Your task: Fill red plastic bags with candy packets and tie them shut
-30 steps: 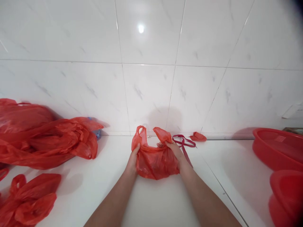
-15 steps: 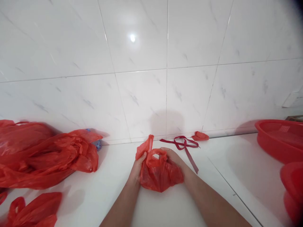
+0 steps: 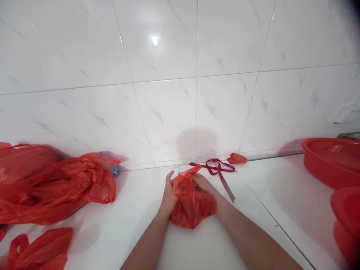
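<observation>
A small red plastic bag (image 3: 193, 210) is bunched up between my two hands, low in the middle of the head view. My right hand (image 3: 204, 185) is closed on the bag's upper right part, where the handles gather under its fingers. Against the bag's left side, my left hand (image 3: 169, 197) cups the plastic with its thumb raised away from it; its other fingers are mostly hidden by the bag. Behind my right hand a dark red ribbon (image 3: 220, 169) lies loosely looped on the white table (image 3: 135, 210).
A large heap of red plastic bags (image 3: 56, 187) lies at the left, with another red bag (image 3: 42, 249) nearer me. A crumpled red piece (image 3: 237, 158) rests by the tiled wall (image 3: 168, 112). Red plastic baskets (image 3: 320, 168) stand at the right.
The bag's upright handle has gone from my left hand over to the right, beside my right hand. My left thumb has lifted off the plastic, and the bag's opening is gathered.
</observation>
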### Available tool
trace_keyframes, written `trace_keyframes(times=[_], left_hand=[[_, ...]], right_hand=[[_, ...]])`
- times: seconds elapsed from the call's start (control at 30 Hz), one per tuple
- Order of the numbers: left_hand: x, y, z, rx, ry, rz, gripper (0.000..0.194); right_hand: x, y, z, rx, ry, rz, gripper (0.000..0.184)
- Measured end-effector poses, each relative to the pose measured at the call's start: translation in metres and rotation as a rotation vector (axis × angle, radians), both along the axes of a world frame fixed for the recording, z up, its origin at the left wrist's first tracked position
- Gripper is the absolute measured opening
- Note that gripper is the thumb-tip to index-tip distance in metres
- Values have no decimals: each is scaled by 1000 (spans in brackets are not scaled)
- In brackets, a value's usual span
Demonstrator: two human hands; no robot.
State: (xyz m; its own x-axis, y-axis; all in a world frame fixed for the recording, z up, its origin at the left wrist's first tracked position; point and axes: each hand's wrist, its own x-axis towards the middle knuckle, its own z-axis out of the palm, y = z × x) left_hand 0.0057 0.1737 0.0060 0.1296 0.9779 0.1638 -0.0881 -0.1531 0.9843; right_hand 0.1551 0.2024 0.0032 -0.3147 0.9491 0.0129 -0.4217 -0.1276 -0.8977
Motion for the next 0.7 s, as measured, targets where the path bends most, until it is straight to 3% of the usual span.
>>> trace_keyframes(times=[0.1,0.23,0.37,0.5,0.7], left_hand=[[3,-4,2,205,235,157,88],[7,-12,10,441,296,84,65],[7,-16,16,367,74,-40,39],[4,-10,10,264,-54,6,4],[-2,0,-6,56,-94,74,19]], right_hand=[[5,7,-1,-16,-28,-71,37],[8,6,1,-19,-82,-119,28],[9,1,4,-4,-87,-110,26],[10,-2,3,26,-35,-64,30],[12,-12,8,36,98,74,28]])
